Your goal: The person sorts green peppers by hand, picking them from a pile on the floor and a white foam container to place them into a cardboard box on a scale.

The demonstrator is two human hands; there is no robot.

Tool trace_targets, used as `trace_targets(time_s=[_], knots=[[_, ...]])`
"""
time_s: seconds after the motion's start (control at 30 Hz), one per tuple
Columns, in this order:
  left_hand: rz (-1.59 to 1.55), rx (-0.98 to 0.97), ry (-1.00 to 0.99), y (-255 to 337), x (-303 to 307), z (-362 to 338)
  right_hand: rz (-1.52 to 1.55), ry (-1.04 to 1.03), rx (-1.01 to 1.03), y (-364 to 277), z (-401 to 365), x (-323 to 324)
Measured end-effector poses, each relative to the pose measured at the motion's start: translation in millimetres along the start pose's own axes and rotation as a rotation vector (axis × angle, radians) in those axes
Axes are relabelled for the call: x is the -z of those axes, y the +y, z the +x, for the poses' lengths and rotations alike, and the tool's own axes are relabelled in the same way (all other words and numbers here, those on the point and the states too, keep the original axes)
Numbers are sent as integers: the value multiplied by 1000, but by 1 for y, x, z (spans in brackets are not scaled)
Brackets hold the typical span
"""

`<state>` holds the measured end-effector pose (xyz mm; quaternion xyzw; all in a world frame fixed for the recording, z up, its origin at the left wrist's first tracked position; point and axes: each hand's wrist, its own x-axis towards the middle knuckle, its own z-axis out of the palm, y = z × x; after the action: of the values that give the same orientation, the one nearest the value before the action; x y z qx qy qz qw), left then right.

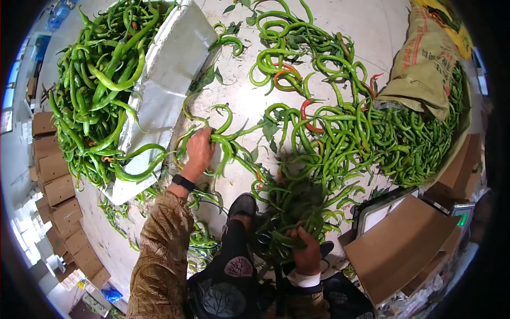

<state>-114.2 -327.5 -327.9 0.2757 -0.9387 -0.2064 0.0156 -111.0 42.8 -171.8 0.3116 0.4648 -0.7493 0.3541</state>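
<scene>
left hand [199, 151] is closing around peppers [227, 140] on the floor [249, 109] by the foam box [170, 58]; right hand [307, 251] is gripping a bunch [295, 210]. they're seeming light and bendy, best held mid-length.

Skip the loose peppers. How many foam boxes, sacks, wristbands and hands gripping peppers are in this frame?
White foam box: 1
Tan woven printed sack: 1
Black wristband: 1
Bare hands gripping long green peppers: 2 (left hand, right hand)
Total: 5

Pale concrete floor [382, 37], leaf-littered (cardboard boxes [56, 186] stacked at left)
</scene>
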Motion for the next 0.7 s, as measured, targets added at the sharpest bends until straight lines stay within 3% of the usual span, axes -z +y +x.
trace_targets(time_s=[0.03,0.1,0.13,0.2,0.23,0.27,0.33,0.37,0.5,0.63,0.7], knots=[[-44,-34,9,4,6,3,-2,-1,11,-2,-1,1],[-139,-99,9,16,21,-2,-339,-53,159,-1,-8,3],[-138,-109,12,21,35,-6,-332,-52,167,-2,-10,3],[-579,-61,-159,31,65,-13,-26,2,69,-6,-12,3],[-677,97,-328,52,99,-17,-18,-3,81,-7,-13,5],[-704,133,-432,57,120,-19,102,10,43,-6,-15,8],[-1322,361,-455,81,160,-41,233,7,12,-11,-28,6],[-1407,348,-455,84,171,-47,136,-21,57,-16,-38,1],[-1552,201,-487,115,224,-64,-62,-58,197,-18,-70,4],[-1567,92,-490,140,260,-77,-47,-14,217,-19,-98,15],[-1554,65,-510,152,282,-89,230,-61,98,-22,-109,21]])
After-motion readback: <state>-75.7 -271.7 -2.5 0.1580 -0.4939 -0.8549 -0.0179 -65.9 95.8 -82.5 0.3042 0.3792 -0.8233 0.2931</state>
